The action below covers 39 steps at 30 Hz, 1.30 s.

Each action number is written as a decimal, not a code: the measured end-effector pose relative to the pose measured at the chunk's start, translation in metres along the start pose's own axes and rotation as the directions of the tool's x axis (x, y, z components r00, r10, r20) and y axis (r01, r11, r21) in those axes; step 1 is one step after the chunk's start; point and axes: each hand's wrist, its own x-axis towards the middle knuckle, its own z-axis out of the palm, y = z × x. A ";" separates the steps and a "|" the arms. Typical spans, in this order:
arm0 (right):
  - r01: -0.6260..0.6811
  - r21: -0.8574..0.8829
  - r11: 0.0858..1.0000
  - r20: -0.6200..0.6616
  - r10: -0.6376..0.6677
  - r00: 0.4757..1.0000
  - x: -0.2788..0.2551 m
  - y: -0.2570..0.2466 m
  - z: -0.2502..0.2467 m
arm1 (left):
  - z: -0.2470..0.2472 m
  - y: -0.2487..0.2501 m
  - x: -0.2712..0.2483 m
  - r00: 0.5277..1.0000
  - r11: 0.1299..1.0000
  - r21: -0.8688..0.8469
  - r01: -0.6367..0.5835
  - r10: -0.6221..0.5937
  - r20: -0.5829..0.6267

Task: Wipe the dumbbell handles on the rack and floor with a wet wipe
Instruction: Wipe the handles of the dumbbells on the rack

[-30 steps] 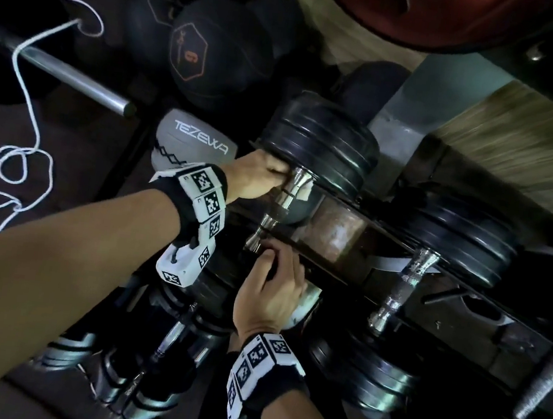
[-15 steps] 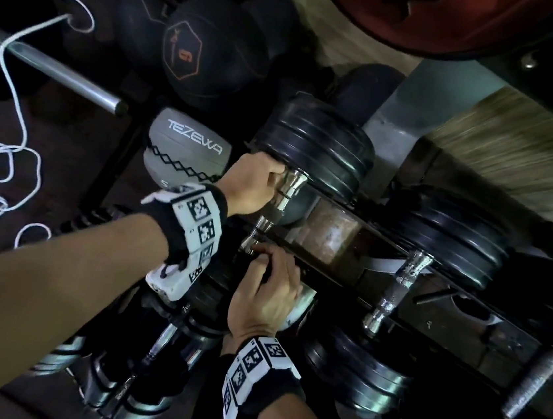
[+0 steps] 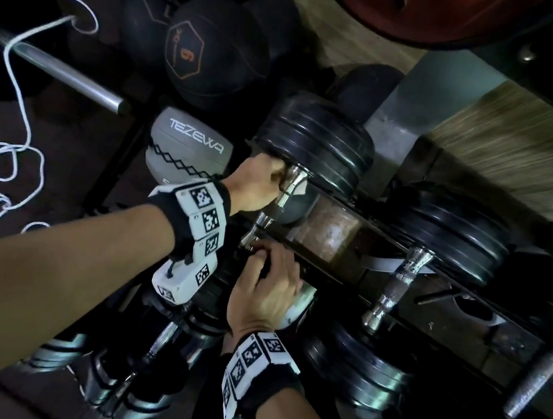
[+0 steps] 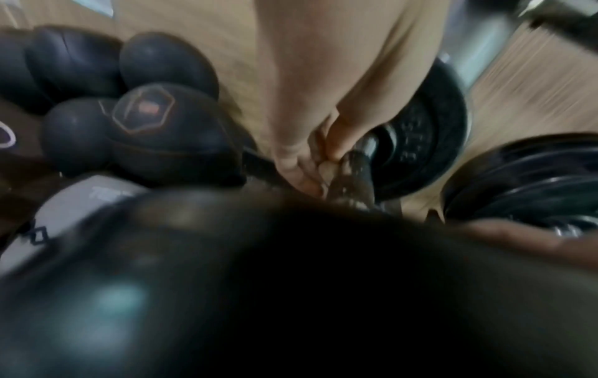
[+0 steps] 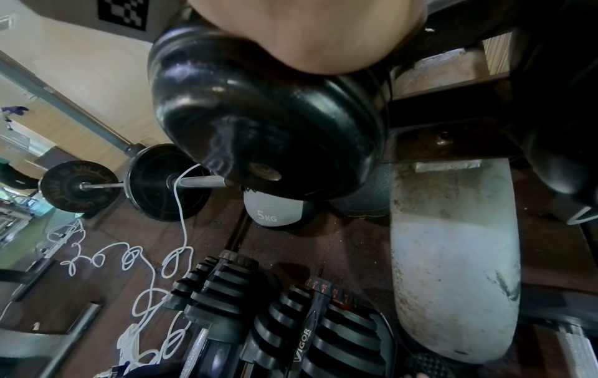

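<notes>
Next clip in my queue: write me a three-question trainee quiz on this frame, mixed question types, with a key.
1. True or false: the left hand grips the chrome handle of the black plate dumbbell on the rack at its far end, next to the far plates.
2. Where is the right hand? A) on the silver barbell bar B) on the near end of the same dumbbell C) on the white cord
3. Fill in: the grey medicine ball beside the left hand reads ____.

Key: 1 true; 2 B; 3 TEZEWA. A pale scrap, probably the wet wipe, shows by the left hand's fingers, but it is too small to be sure.
</notes>
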 end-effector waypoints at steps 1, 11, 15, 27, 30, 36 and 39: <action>-0.001 -0.001 1.000 0.009 0.001 1.000 0.000 0.001 0.000 | 0.000 0.003 0.001 0.998 1.000 0.006 0.027 -0.028 0.055; -0.037 0.130 0.991 0.089 0.026 0.996 0.009 -0.002 -0.014 | 0.004 -0.004 -0.039 0.927 0.972 0.031 -0.233 0.232 -0.296; -0.223 0.418 0.881 0.336 0.078 0.938 0.042 -0.006 -0.053 | 0.015 -0.006 -0.064 0.902 0.951 0.000 -0.308 0.292 -0.318; -0.337 0.343 0.877 0.380 0.198 0.903 0.103 0.006 -0.065 | 0.034 -0.044 -0.103 0.859 0.983 -0.147 0.110 -0.169 -0.483; -0.425 0.264 0.866 0.332 0.332 0.883 0.113 0.017 -0.056 | 0.044 -0.053 -0.106 0.768 0.937 -0.259 0.236 -0.343 -0.541; -0.352 0.130 0.927 0.416 0.271 0.868 0.131 -0.015 -0.017 | 0.048 -0.057 -0.103 0.732 0.924 -0.338 0.180 -0.355 -0.581; -0.286 0.089 0.954 0.422 0.224 0.879 0.128 -0.019 -0.019 | 0.047 -0.059 -0.102 0.738 0.920 -0.341 0.193 -0.365 -0.567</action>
